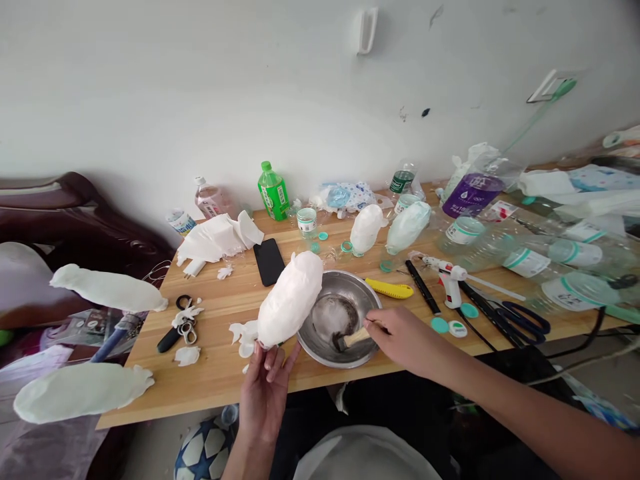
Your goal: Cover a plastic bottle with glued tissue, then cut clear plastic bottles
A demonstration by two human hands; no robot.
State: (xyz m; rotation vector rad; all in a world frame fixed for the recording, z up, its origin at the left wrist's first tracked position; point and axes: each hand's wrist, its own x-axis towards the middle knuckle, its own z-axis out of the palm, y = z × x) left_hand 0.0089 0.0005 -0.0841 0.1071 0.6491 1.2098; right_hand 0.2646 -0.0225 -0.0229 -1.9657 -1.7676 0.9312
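My left hand grips the lower end of a white paper-covered bottle shape, which leans to the right beside a steel bowl. Its fingers are closed round that end. My right hand is closed on the wooden handle of a brush, whose dark bristles rest inside the bowl. A greyish-white wet layer covers the bowl's bottom. Torn white paper scraps lie just left of the covered bottle. A yellow utility knife lies against the bowl's right rim.
A black phone, white tissue and a green drink bottle are behind. Rightward lie a glue gun, scissors and several clear bottles. Two white-covered shapes overhang the table's left edge.
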